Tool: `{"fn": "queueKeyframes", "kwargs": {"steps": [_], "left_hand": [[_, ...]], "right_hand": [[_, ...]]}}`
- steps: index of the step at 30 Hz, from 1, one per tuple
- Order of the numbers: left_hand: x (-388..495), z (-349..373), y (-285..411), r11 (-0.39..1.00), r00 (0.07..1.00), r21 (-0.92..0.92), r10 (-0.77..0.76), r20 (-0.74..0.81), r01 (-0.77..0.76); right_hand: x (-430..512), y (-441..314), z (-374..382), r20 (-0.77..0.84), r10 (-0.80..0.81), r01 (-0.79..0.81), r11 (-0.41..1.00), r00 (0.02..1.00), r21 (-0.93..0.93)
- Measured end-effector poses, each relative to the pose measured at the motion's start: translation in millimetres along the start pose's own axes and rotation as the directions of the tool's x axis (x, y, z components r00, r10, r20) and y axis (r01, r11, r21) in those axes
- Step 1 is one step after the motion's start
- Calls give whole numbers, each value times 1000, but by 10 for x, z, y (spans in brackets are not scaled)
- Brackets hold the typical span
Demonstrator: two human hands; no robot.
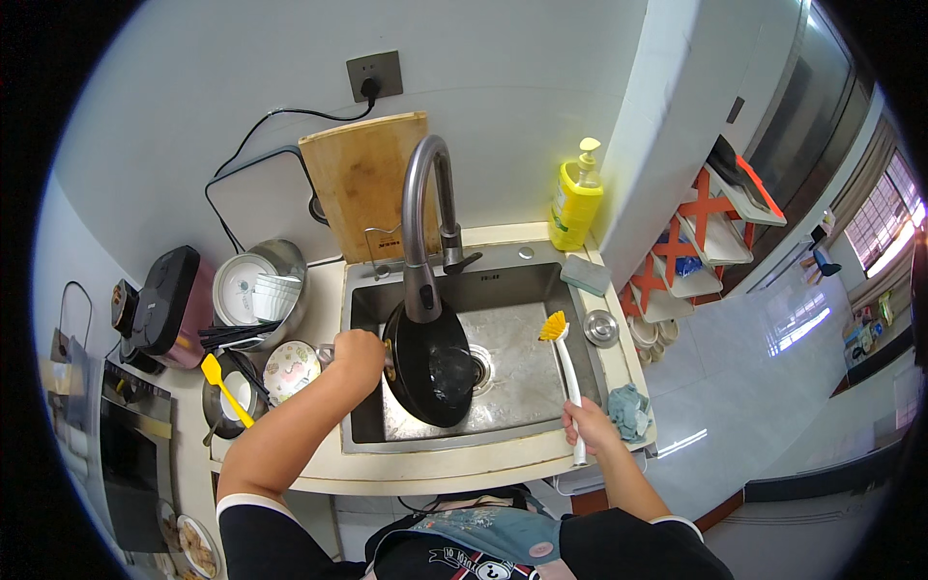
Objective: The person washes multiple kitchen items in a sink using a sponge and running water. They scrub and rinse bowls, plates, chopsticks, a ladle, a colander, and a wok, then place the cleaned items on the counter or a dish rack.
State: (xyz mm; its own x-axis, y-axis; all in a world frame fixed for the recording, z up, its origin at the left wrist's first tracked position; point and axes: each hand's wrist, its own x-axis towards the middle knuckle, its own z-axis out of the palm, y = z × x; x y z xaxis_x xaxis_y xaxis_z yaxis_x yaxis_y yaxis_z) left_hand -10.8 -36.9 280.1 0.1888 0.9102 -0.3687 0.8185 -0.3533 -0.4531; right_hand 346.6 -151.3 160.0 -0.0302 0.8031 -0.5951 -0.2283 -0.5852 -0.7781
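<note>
My left hand (360, 357) grips the handle of a black frying pan (438, 370), which is tilted inside the stainless steel sink (522, 384). The pan's inner face looks wet. Above it stands a pull-down kitchen faucet (419, 217), its spray head overlapping the pan's upper edge in the view. My right hand (591, 426) is closed around the white handle of a dish brush (568, 362) with yellow bristles, at the sink's right side. The brush head is apart from the pan. Part of the drain (480, 366) is hidden behind the pan.
Left of the sink are a steel bowl of dishes (293, 254), a floral plate (291, 371) and a yellow spatula (228, 391). A wooden cutting board (362, 188) leans behind. To the right are a yellow soap bottle (576, 206), a sponge (586, 275), a steel strainer (601, 328) and a cloth (629, 413).
</note>
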Motion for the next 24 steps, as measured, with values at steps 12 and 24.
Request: {"fn": "queueKeyframes", "kwargs": {"steps": [12, 24], "left_hand": [[-144, 840, 19, 951, 988, -303, -98, -122, 57], [-464, 1863, 417, 898, 977, -438, -134, -163, 50]], "right_hand": [[271, -32, -55, 44, -90, 99, 811, 995, -576], [1002, -88, 658, 330, 89, 340, -336, 940, -878]]}}
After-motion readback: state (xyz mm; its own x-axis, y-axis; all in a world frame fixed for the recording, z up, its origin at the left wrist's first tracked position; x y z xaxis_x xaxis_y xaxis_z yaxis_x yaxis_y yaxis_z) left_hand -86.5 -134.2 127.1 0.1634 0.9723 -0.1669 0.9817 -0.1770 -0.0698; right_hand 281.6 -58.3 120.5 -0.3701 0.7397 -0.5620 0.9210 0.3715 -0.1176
